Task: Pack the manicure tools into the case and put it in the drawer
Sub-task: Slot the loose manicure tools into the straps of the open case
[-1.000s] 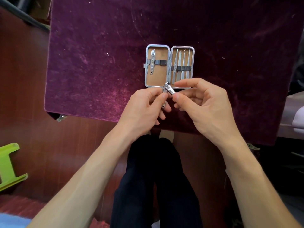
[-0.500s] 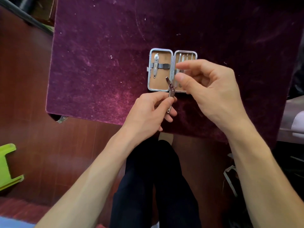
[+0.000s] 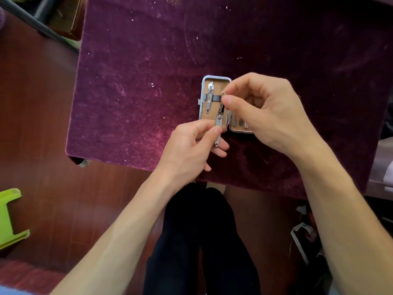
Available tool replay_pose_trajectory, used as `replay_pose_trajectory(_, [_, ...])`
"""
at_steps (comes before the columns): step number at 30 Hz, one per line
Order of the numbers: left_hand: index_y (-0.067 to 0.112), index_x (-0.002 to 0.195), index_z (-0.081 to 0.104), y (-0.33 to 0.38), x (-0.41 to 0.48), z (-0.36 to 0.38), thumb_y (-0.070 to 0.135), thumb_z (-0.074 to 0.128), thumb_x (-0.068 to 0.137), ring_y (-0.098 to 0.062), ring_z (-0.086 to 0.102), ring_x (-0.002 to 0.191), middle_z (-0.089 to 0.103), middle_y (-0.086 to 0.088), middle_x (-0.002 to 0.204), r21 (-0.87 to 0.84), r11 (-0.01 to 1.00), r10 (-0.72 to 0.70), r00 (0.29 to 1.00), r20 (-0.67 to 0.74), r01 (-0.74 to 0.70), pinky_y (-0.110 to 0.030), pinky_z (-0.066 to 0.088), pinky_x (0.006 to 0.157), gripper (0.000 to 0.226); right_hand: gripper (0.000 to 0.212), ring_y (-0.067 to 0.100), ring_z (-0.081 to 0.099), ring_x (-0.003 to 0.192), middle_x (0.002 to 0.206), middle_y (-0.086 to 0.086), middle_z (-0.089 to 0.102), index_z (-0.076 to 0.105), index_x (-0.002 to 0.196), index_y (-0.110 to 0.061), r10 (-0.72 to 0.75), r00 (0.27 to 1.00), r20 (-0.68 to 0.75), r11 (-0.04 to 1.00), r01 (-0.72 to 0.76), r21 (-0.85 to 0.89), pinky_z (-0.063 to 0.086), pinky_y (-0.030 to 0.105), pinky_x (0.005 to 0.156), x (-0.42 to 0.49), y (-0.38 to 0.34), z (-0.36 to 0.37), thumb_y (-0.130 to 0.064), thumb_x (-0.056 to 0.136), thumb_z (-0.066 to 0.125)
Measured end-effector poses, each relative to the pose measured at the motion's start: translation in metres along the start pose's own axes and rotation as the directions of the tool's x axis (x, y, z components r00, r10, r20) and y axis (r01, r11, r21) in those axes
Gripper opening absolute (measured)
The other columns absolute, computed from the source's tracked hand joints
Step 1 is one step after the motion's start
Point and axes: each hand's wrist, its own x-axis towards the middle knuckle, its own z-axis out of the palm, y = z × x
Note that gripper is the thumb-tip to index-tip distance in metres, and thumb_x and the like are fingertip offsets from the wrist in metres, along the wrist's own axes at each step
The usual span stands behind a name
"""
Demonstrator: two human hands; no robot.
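Case point(image 3: 215, 78) lies open on purple velvet worktop point(image 3: 148, 81), near front edge. Left half: nail clipper point(image 3: 209, 99) secured under dark strap point(image 3: 215, 98). Right half mostly hidden by right hand point(image 3: 265, 111); only lower tool ends visible.

Left hand point(image 3: 191, 145) pinches lower body of metal tool point(image 3: 218, 122) between thumb and fingers. Right hand pinches tool's upper end between thumb and forefinger. Tool held over left half, close to hinge; contact with lining cannot be determined.

Green stool point(image 3: 8, 218) on floor at left.
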Motion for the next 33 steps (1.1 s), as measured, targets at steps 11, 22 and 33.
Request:
replay_pose_trajectory(11, [0.019,0.119,0.072,0.011,0.009,-0.006,0.027,0.054,0.107,-0.013,0.079,0.077,0.079,0.001,0.09,-0.032,0.999,0.014,1.0,-0.021,-0.014,-0.02,0.05,0.043,0.024,0.018,0.012,0.074,0.076,0.094,-0.009,0.078,0.075,0.112,-0.03,-0.102,0.993,0.065,0.995,0.102,0.014,0.063,0.031,0.068,0.013,-0.007,-0.005,-0.019,0.098,0.076])
replay_pose_trajectory(22, [0.017,0.144,0.055,0.001,0.042,-0.027,0.05,0.073,0.089,-0.013,0.049,0.132,0.047,0.001,0.151,0.673,0.675,0.496,0.861,-0.109,-0.303,-0.032,0.041,0.112,0.066,0.013,0.019,0.071,0.072,0.091,-0.007,0.073,0.074,0.107,-0.029,-0.122,0.98,-0.157,0.992,0.115,-0.057,0.062,0.042,0.069,0.056,-0.002,-0.025,-0.02,0.098,0.074])
replay_pose_trajectory(33, [0.017,0.148,0.051,-0.033,0.053,-0.017,0.064,0.072,0.084,-0.019,0.035,0.153,0.033,-0.004,0.167,0.794,0.49,0.525,0.849,0.059,-0.359,-0.028,0.022,0.119,0.082,0.014,0.012,0.069,0.071,0.086,-0.014,0.07,0.078,0.11,-0.025,-0.13,0.982,-0.135,0.982,0.109,-0.154,0.059,0.026,0.067,0.076,0.016,-0.008,-0.019,0.098,0.073])
